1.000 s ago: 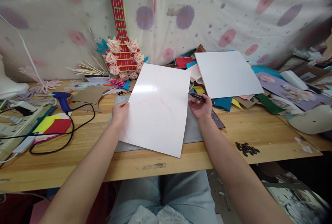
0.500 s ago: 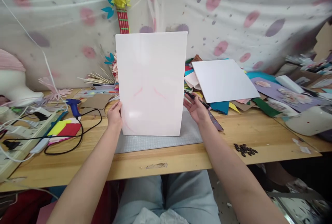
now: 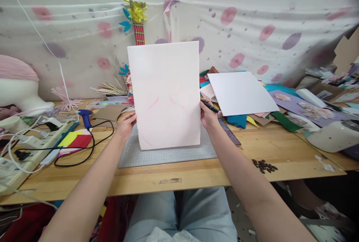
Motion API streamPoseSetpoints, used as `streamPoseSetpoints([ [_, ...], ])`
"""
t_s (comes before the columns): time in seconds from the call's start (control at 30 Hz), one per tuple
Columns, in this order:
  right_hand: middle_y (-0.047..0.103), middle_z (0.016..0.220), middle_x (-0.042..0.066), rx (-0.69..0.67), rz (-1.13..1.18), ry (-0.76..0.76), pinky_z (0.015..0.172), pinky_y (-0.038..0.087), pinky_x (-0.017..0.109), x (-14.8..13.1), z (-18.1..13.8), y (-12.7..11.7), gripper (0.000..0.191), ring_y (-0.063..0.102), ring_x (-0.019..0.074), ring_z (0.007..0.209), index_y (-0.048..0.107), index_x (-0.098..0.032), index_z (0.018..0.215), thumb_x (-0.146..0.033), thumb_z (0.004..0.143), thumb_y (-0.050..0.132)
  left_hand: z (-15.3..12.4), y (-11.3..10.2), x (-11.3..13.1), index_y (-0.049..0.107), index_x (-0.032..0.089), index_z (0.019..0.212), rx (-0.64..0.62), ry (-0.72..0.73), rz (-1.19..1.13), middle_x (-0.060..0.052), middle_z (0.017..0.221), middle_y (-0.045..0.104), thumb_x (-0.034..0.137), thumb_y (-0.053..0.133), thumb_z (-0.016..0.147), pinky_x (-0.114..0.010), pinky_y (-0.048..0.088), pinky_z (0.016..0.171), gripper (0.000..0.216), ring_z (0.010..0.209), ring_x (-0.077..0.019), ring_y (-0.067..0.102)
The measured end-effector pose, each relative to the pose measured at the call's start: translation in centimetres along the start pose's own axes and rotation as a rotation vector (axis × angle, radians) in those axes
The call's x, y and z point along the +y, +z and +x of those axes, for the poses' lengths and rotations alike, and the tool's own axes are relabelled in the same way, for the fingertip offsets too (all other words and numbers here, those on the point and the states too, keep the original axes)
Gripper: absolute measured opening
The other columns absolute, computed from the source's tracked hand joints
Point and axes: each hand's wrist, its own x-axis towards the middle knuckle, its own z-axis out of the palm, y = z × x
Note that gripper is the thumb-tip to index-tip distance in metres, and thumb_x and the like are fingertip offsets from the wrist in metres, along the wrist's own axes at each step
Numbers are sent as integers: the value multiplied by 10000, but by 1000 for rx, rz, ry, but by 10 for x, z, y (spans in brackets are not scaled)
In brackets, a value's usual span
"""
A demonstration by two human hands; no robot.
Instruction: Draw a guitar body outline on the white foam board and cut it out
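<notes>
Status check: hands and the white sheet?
Left hand grips white sheet at left edge. Right hand holds black marker, braces right edge. Sheet upright on grey mat, nothing in front.

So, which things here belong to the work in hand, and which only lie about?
In use: white sheet held upright, left hand, right hand, black pen, grey cutting mat.
Lying about: blue glue gun, second white sheet, paper guitar, dark beads.

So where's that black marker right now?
In the head view, the black marker sits in the right hand, right of centre, at the right edge of the upright white sheet, just left of the other white board.
</notes>
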Motion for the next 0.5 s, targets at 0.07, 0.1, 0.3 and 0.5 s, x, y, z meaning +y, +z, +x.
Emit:
streamPoseSetpoints([
  [0.07, 572, 726, -57, -6, -44, -22, 571, 413, 248, -1, 2, 2, 310, 524, 111, 645, 536, -262, 825, -342, 588, 719, 4, 1, 5, 692, 167, 755, 0, 30, 61, -6, 730, 662, 350, 819, 449, -250, 446, 697, 379, 651, -97, 559],
  [0.1, 574, 728, -57, -15, -59, -27, 569, 413, 251, -1, 3, 3, 310, 524, 113, 645, 532, -264, 829, -347, 594, 715, 6, 3, 7, 687, 166, 779, -1, 57, 92, -3, 731, 656, 406, 805, 473, -236, 439, 672, 406, 631, -86, 544],
  [0.3, 556, 733, -60, -53, -50, -6, 516, 381, 229, 5, 6, 8, 312, 488, 90, 589, 539, -266, 829, -347, 590, 724, 20, 14, 12, 599, 179, 787, 72, 273, 212, 5, 738, 611, 597, 622, 666, -229, 445, 626, 436, 652, -104, 541],
  [0.5, 539, 718, -66, -141, -96, 50, 474, 358, 213, 10, 2, 4, 285, 436, 67, 525, 559, -273, 847, -319, 610, 711, 25, 12, 0, 566, 191, 875, 233, 469, 298, -62, 968, 615, 614, 502, 772, -284, 422, 892, 440, 1009, -176, 551],
])
